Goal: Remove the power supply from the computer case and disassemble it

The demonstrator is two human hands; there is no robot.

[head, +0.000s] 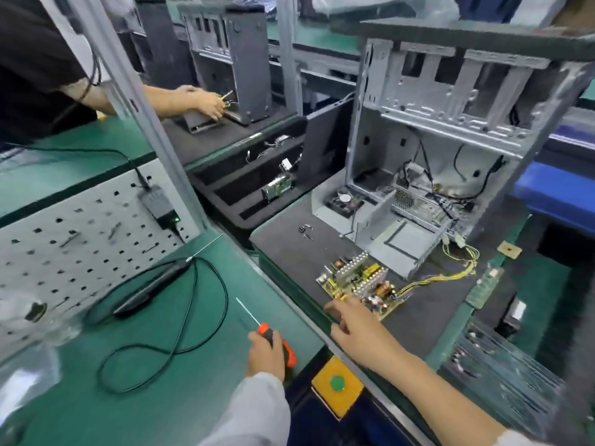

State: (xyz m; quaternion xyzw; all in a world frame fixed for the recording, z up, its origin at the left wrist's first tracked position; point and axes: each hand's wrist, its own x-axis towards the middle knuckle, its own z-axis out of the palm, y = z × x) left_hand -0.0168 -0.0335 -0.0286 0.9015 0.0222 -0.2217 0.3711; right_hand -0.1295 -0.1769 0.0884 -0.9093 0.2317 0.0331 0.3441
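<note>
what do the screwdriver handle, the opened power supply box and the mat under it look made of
Screwdriver handle: probably plastic or rubber, bright orange with black, matte; the left hand holds it.
Power supply box: likely sheet steel, bare grey, folded edges, perforated wall.
Mat: seems to be dark foam or rubber, dull and non-reflective.

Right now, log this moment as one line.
left hand: grips screwdriver | right hand: open, at circuit board | metal housing: empty, beside case
</note>
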